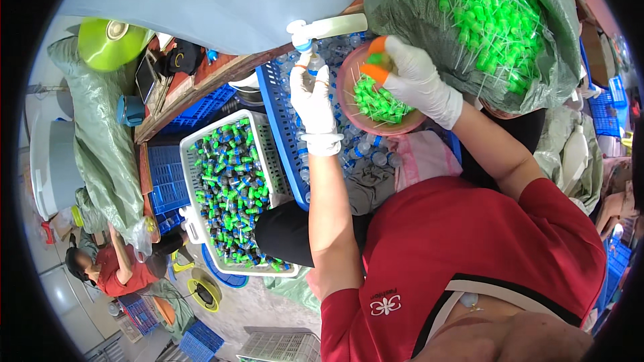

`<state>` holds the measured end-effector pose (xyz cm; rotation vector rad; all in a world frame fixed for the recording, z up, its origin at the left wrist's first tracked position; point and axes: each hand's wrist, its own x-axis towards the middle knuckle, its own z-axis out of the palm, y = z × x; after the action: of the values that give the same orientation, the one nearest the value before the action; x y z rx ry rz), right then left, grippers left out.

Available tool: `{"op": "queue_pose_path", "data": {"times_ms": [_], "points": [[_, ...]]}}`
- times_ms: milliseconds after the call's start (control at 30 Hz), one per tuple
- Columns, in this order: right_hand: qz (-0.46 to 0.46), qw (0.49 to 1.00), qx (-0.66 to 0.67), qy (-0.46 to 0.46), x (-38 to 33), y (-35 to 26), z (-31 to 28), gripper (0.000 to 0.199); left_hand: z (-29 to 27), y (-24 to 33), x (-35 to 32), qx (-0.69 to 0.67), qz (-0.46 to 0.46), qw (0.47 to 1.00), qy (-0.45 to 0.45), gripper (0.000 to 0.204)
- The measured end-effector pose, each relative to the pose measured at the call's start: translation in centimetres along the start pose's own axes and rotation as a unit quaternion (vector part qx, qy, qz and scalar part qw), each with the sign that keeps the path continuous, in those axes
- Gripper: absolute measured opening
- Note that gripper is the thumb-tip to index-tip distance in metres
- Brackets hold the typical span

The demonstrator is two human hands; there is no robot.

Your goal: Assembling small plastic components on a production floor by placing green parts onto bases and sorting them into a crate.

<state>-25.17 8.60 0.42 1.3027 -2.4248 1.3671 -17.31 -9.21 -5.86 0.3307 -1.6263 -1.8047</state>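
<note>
My left hand [315,104], in a white glove, grips a small clear bottle [315,64] just below the white spigot [300,32] of a big grey-blue tank [221,0]. My right hand [419,80], gloved with orange finger covers, pinches a green cap [380,59] over a pink bowl [406,125]. Inside that bowl lie many green caps [379,100] with thin tubes. Under both hands, a blue crate [276,110] holds loose clear bottles [362,146] with blue bands.
To the left, a white basket [275,164] is full of green-capped bottles [231,188]. A large grey-green bag [402,7] of green caps stands at upper right. A wooden beam [201,90] runs by the tank. Another person in red [127,268] sits at lower left.
</note>
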Motion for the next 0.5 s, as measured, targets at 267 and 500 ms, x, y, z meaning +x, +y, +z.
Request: {"op": "queue_pose_path", "data": {"times_ms": [267, 500], "points": [[-0.091, 0.986, -0.088, 0.111, 2.6, -1.6, -1.2, 0.028, 0.1, -0.1, -0.1, -0.054, 0.009, 0.998, 0.012, 0.047], [-0.078, 0.991, -0.085, 0.072, 2.4, -1.7, -1.3, 0.033, 0.1, -0.5, -0.2, -0.070, -0.004, 0.997, 0.012, 0.046]]}}
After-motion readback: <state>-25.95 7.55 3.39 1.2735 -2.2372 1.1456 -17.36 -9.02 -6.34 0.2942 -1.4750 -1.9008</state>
